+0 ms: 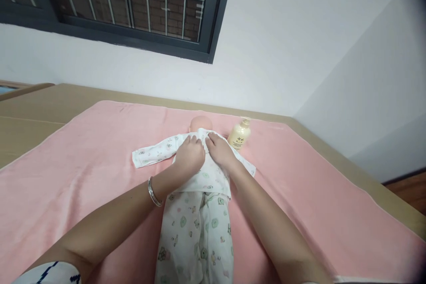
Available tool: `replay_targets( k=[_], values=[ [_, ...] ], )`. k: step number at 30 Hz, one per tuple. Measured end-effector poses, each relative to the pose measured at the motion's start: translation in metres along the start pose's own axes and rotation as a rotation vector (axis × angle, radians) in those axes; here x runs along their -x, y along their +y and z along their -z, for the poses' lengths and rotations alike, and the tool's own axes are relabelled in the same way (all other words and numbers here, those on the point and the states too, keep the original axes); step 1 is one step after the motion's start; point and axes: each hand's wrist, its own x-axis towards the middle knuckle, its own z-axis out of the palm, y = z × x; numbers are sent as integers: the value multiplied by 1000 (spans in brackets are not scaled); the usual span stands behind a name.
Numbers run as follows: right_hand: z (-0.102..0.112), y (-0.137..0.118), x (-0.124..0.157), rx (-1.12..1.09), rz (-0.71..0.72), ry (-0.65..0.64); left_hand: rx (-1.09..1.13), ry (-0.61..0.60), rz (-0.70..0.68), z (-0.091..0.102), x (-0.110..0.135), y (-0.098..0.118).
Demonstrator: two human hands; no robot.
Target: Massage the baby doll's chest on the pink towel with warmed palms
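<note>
A baby doll (200,123) lies on its back on a pink blanket (83,164), head away from me. It wears a white printed top (206,176) and matching trousers (196,235). My left hand (189,154) rests on the doll's chest, fingers curled into the fabric near the collar. My right hand (220,149) lies beside it on the chest, fingertips pinching the top's edge at the neck. The two hands nearly touch. A silver bangle (153,191) circles my left wrist. One sleeve (153,151) of the top lies spread to the left.
A cream pump bottle (239,133) stands upright just right of the doll's head. The blanket covers a tan bed or mattress (29,115) set against a white wall. A barred window (133,0) is above. Wooden floor (411,188) shows at far right.
</note>
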Motion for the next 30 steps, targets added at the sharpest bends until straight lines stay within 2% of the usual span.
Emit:
replay_targets(
  k=[3, 8, 10, 14, 18, 23, 27, 30],
  values=[
    [-1, 3, -3, 26, -35, -3, 49, 18, -12, 1, 1, 2],
    [-6, -33, 18, 166, -38, -6, 127, -19, 72, -4, -14, -22],
    [-6, -40, 22, 174, -26, -21, 133, -9, 84, -10, -17, -28],
    [-8, -23, 13, 65, -32, 9, 137, 50, 106, -19, -15, -28],
    [-16, -5, 2, 9, -61, 49, 145, 58, 137, -21, -12, -22],
    [-18, -1, 0, 19, -27, 80, 111, 49, 164, -13, -9, -16],
    [-10, 4, -3, 1, 67, 34, 33, 34, 127, -10, -2, -7],
    [-8, -4, 1, 19, 27, 21, 24, 67, 108, -8, -1, -7]
  ],
)
